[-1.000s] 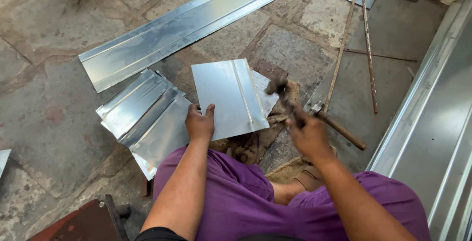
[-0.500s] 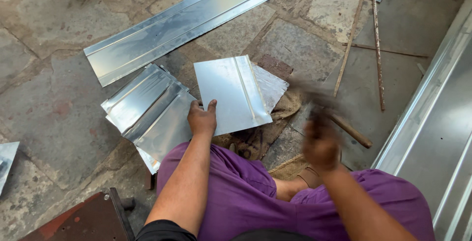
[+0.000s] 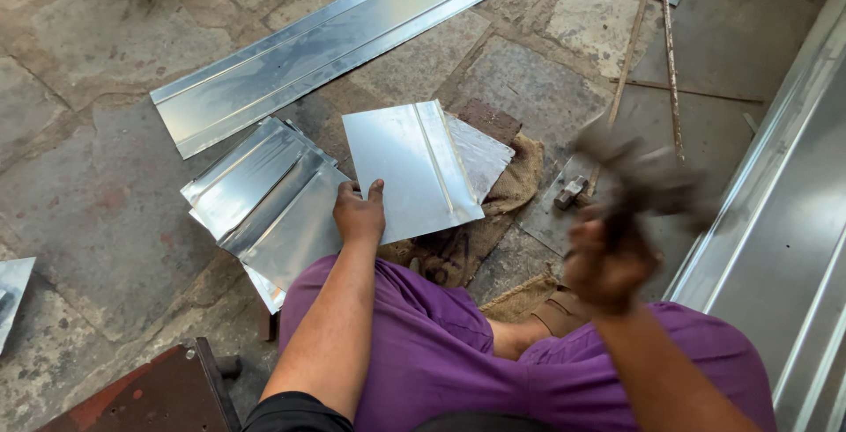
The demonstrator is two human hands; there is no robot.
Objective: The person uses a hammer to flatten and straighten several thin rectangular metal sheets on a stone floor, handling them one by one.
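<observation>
Left hand (image 3: 359, 214) presses flat on seamed metal sheet (image 3: 410, 170), pinning it over burlap padding (image 3: 493, 199) on the floor; right hand (image 3: 608, 260) clenched around blurred hammer (image 3: 639, 181), raised beside.

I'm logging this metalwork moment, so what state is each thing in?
Small metal sheet: flat on burlap, pinned at its near edge.
Left hand: pressing that sheet.
Right hand: raised, motion-blurred, gripping a hammer.
Stacked folded sheets: lying overlapped on the floor.
Long metal strip: flat, untouched.
</observation>
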